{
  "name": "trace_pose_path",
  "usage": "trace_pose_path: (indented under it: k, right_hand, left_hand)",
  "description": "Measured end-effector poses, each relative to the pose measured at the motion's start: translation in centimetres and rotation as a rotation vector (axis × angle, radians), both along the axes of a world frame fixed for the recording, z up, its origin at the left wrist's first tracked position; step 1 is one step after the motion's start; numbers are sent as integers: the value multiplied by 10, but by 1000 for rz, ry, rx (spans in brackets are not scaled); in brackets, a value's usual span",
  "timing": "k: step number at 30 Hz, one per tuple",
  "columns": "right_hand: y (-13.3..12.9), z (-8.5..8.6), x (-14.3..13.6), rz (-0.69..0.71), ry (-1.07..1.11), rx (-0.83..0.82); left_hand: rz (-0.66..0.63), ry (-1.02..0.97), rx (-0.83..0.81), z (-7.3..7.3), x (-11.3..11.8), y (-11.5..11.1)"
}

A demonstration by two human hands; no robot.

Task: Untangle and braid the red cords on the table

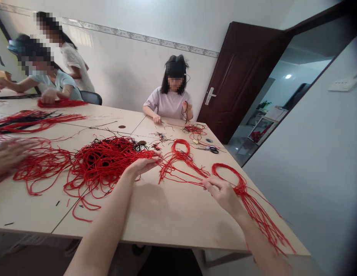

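Note:
Red cords stretch between my two hands above the table. My left hand is closed on them at the right edge of a big tangled heap of red and black cord. The fingertips of my right hand pinch the other end of the stretched cords. Just beyond them lies a looped red cord bundle with loose tails. Beside my right hand rests another looped bundle, its tails fanning toward the table's front right corner, partly behind my forearm.
Black-handled scissors lie near the right edge. Across the table a person handles dark cord. More people work at the left; a blurred hand is close to red cords. A brown door stands at the back right.

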State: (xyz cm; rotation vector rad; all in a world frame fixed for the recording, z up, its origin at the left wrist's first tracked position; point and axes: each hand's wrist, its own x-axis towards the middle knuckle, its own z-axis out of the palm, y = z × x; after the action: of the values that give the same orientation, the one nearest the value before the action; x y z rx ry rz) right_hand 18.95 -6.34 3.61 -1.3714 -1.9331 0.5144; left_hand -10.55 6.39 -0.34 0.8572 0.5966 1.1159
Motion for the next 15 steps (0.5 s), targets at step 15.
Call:
trace_pose_path:
  k: [15]
  right_hand:
    - [-23, -20, 25, -134, 345, 144]
  left_hand:
    - [-38, -142, -76, -2, -11, 2]
